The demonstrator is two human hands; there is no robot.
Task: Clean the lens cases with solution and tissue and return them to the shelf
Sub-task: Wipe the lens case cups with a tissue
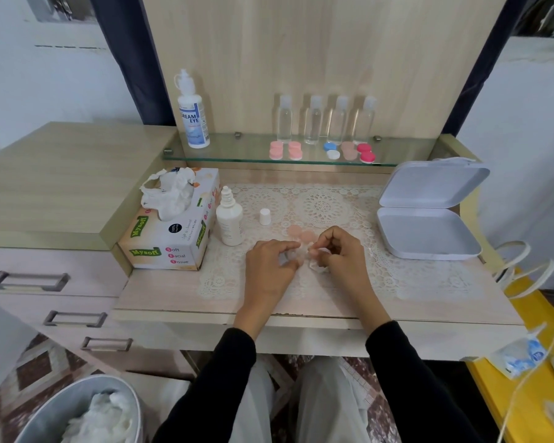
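Now we are wiping the pale lens case (293, 254) at frame centre, our left hand (269, 266) curling its fingers round it and our right hand (341, 254) pinching a tissue wad (317, 267). Steadying the case and twisting the tissue into each well seems best.

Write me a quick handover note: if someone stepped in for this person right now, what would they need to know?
Left hand grips a pale lens case over the lace mat. Right hand pinches a tissue wad beside it.
What look like two peach caps lie just behind the hands. The small solution bottle stands uncapped, with its cap beside it.
Apparently done: five cases sit on the glass shelf.
Left: finish wiping, screw the caps on, shelve this case, recap the bottle.
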